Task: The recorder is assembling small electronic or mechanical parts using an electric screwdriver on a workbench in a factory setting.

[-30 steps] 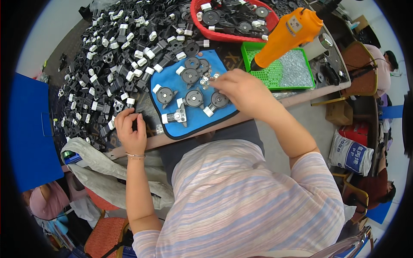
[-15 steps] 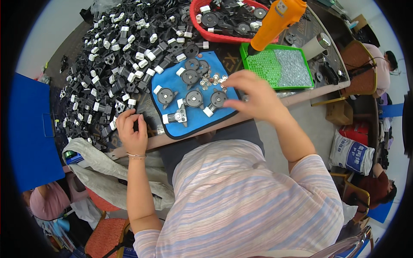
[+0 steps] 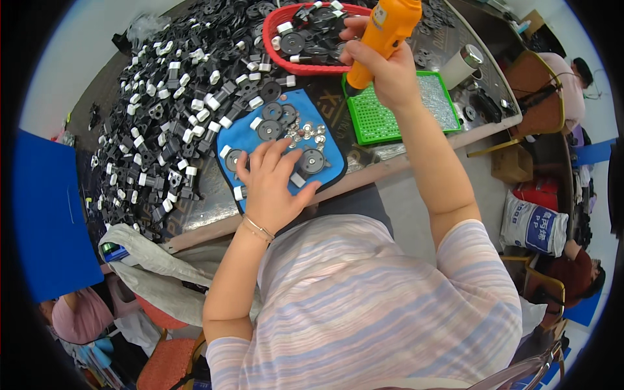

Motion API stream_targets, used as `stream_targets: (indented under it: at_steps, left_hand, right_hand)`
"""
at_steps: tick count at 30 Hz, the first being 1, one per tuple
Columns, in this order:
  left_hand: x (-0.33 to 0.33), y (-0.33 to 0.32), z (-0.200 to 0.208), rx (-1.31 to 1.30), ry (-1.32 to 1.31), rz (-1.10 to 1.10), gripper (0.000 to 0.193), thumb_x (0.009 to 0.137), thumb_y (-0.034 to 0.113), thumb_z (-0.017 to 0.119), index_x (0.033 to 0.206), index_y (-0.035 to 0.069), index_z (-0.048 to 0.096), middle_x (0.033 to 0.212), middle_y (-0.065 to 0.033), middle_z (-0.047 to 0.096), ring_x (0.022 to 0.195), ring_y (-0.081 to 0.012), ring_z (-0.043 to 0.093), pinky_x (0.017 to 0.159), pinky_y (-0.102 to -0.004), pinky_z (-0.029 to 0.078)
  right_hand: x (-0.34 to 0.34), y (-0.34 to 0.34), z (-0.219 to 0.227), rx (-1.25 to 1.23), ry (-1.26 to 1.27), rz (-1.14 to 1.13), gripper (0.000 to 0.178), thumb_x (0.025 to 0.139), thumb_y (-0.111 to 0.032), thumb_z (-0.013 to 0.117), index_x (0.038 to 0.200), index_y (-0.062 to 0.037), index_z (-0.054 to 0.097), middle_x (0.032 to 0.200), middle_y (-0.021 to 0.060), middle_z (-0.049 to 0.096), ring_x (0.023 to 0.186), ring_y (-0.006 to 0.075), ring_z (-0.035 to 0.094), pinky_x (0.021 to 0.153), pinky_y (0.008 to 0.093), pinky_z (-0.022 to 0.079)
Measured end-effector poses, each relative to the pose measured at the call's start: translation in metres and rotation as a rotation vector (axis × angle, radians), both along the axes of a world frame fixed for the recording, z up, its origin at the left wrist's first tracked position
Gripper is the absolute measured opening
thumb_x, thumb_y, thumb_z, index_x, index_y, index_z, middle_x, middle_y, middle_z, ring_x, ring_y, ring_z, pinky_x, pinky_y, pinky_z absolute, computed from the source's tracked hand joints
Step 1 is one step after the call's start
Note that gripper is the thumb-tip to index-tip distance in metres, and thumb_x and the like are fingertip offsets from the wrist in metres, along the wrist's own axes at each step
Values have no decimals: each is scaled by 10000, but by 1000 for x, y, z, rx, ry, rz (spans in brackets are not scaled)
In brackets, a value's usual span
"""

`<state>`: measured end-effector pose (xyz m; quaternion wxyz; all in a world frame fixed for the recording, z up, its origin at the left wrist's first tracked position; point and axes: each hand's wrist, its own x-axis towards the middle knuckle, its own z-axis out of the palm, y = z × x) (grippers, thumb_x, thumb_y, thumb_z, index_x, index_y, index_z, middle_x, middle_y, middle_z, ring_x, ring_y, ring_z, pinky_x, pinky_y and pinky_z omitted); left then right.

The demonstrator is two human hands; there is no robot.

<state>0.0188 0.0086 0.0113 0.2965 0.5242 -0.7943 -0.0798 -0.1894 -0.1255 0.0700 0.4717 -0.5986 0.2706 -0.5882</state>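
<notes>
Orange screwdriver (image 3: 385,36) gripped in right hand (image 3: 383,75); left hand (image 3: 273,185) spread flat on one blue mat (image 3: 328,140) with five black discs.

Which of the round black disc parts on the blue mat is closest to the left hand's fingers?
The round black disc right of the left hand's fingers, nearest the mat's lower right edge; the others lie farther up.

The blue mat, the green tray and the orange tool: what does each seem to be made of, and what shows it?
Blue mat: probably soft fabric or rubber, matt with a dark sewn-looking edge. Green tray: likely moulded plastic, a grid of small holes. Orange tool: smooth, slightly glossy plastic casing.
</notes>
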Motion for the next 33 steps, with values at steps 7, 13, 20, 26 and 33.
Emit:
stream_targets:
  at_steps: [7,13,20,26,33]
  left_hand:
    - [-11,-18,-2,135,-123,-17,529,611,377,757,1048,108,629,1256,-23,495,1208,-265,369,998,-571,109]
    - [-14,-26,-1,215,-116,-37,467,592,341,776,988,116,671,1227,-14,534,1211,-268,374,999,-578,108]
    - [-14,-31,1,224,-164,-60,473,588,375,774,975,121,679,1203,27,568,1243,-262,357,1021,-564,57]
    - [-13,-31,-3,226,-132,-74,489,588,407,772,965,111,675,1114,33,622,1242,-255,373,1034,-553,15]
    - [-11,-33,-5,213,-95,-96,485,590,408,760,974,124,676,1069,17,638,1212,-257,399,1029,-572,7]
  right_hand:
    - [-22,21,0,-122,-153,-158,361,744,4,609,1078,-11,472,981,76,503,734,166,546,645,297,467]
    - [-27,19,-24,-89,-102,-268,290,758,28,613,1020,-12,495,878,79,556,646,142,575,589,260,485]
    - [-16,12,-29,-104,-127,-229,301,744,11,645,1007,-12,500,877,80,568,652,144,589,588,268,500]
    - [-15,9,-30,-89,-147,-229,302,732,18,659,991,-14,508,851,73,573,642,143,592,580,271,502]
    - [-16,9,-30,-104,-74,-237,280,739,-1,652,979,-13,509,832,69,573,620,139,590,574,264,498]
